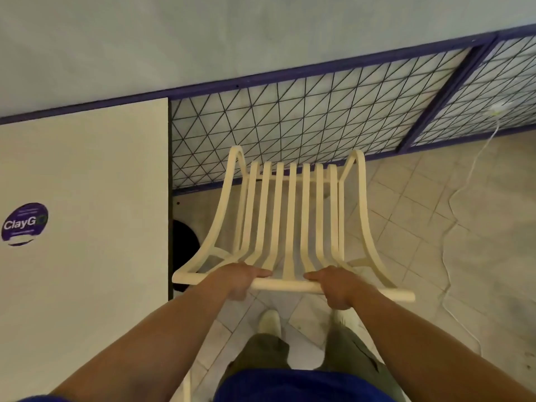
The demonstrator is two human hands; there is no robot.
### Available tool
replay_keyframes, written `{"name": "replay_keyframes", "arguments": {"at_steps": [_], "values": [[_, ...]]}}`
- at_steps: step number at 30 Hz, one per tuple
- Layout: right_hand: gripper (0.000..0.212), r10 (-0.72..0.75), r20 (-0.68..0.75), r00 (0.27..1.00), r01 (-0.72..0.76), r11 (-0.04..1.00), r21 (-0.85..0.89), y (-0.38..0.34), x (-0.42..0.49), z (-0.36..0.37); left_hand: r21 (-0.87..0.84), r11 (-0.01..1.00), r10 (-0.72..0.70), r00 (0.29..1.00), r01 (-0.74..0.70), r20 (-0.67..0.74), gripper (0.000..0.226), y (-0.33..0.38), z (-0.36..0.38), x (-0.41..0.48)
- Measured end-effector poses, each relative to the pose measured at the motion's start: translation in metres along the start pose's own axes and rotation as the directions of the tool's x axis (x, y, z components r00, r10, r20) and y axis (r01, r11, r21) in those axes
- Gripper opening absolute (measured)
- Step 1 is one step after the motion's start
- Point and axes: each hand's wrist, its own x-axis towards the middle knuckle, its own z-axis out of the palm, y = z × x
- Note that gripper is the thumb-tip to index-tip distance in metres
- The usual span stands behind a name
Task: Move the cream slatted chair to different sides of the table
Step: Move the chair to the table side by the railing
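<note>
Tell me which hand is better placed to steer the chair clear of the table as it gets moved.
Probably the left hand. It grips the chair top rail on the side nearest the table; the right hand holds the far side, toward open floor.

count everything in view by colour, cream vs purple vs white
cream: 2, the slatted chair and the table
purple: 2, the round ClayGo sticker and the framed mesh railing
white: 2, the cable and the pair of shoes
total: 6
</note>
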Motion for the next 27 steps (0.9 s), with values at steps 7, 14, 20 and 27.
{"name": "replay_keyframes", "arguments": {"at_steps": [7, 14, 20, 27], "values": [[0.077, -0.073, 0.039, 0.997, 0.077, 0.991, -0.108, 0.055, -0.011, -0.015, -0.114, 0.99, -0.088, 0.996, 0.086, -0.011, 0.089, 0.06, 0.015, 0.0], [0.078, -0.16, 0.112, 0.981, 0.182, 0.954, -0.236, 0.102, -0.018, -0.036, -0.262, 0.953, -0.18, 0.98, 0.154, -0.08, 0.088, 0.119, 0.031, 0.009], [0.077, -0.199, 0.146, 0.969, 0.239, 0.904, -0.355, 0.121, -0.016, -0.051, -0.402, 0.884, -0.296, 0.951, 0.237, -0.089, 0.089, 0.154, 0.045, 0.017], [0.065, -0.167, 0.087, 0.982, 0.188, 0.896, -0.402, 0.121, -0.015, -0.058, -0.474, 0.853, -0.292, 0.952, 0.216, -0.091, 0.083, 0.155, 0.049, 0.017]]}}
